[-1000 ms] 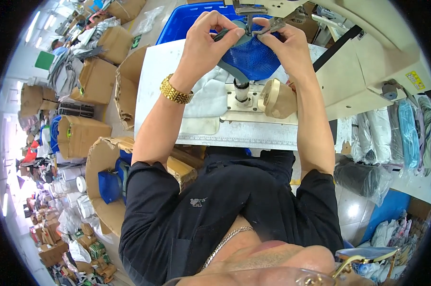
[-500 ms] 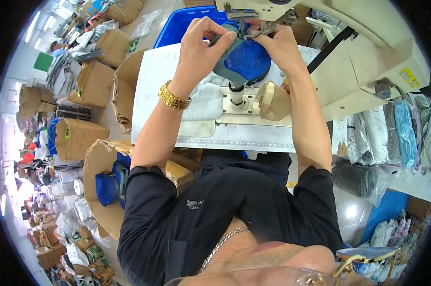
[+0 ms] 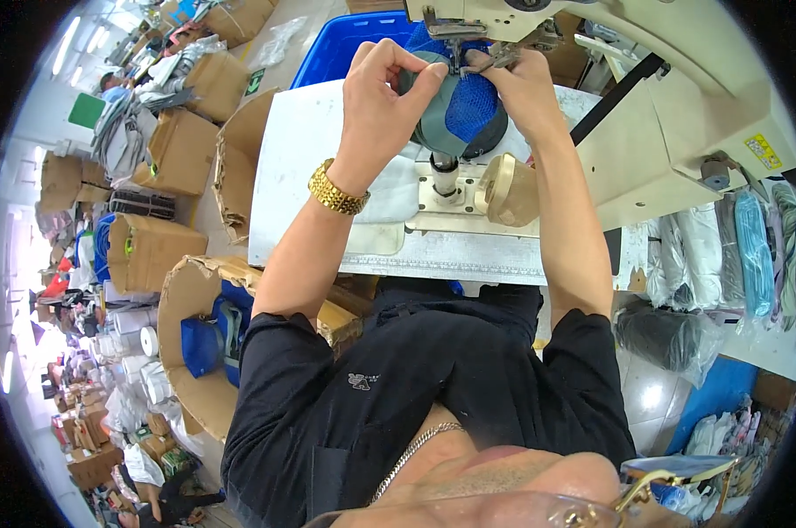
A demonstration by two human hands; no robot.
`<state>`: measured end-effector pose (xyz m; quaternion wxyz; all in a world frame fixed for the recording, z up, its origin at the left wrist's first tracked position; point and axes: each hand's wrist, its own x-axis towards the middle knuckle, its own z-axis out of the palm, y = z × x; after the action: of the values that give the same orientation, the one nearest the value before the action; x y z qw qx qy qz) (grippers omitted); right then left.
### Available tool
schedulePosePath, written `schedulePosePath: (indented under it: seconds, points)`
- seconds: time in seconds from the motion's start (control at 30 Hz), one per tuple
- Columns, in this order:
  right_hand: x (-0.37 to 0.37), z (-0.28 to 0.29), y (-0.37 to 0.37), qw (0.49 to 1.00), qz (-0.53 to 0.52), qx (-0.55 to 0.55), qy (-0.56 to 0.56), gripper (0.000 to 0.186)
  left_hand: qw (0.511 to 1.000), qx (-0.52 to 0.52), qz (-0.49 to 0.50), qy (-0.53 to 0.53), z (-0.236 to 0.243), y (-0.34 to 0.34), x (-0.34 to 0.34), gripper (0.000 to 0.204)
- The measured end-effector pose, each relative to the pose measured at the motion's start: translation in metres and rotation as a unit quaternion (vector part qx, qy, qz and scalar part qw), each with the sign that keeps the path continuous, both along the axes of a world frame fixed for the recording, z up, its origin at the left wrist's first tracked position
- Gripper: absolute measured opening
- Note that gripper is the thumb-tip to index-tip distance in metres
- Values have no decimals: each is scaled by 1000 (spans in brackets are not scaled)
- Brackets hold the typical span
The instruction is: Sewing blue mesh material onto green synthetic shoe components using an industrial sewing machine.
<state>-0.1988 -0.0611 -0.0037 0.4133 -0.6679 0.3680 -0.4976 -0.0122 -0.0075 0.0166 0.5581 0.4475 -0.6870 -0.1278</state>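
My left hand (image 3: 382, 113) is closed, pinching the grey-green edge (image 3: 433, 130) of a blue mesh piece (image 3: 473, 106) at the sewing machine. My right hand (image 3: 526, 99) is closed on the same piece beside the presser foot (image 3: 455, 55), its fingertips partly hidden behind the metal attachments. The piece sits over an upright post bed (image 3: 444, 176) with a dark band along its right rim. Folded white fabric (image 3: 385, 198) lies on the white table (image 3: 297, 132) below my left hand. The machine's cream arm (image 3: 671, 141) stands at the right.
A blue bin (image 3: 314, 62) is behind the table. Open cardboard boxes (image 3: 187, 334) at left hold blue-grey pieces (image 3: 204, 348). Bagged fabric rolls (image 3: 702, 251) lie at right. Another person (image 3: 151, 497) is at lower left; a second (image 3: 112, 84) sits among piled goods at upper left.
The piece has been turned, showing more grey-green on the near left side. My hands have shifted slightly toward me. A person has come into view at lower left.
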Motion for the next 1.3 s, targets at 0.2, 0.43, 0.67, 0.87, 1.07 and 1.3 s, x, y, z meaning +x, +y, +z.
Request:
schedulePosePath:
  seconds: [0.2,0.43,0.67,0.87,1.07,1.3]
  points:
    - [1,-51,73,946,-137,4,-292,26,999,-3,34,-13,-2,10,-2,19]
    - [42,-104,111,695,292,366,-546,53,957,-221,25,-186,-9,17,22,27]
    - [66,-112,95,559,297,302,-713,42,902,-323,-37,-285,-10,12,18,34]
    - [33,-114,108,611,311,242,-686,34,910,-312,-21,-272,-17,15,17,36]
    - [26,-113,105,642,313,227,-662,34,913,-313,-9,-261,-19,13,14,35]
    - [28,-106,99,645,313,222,-661,34,908,-331,-7,-257,-18,3,15,35]
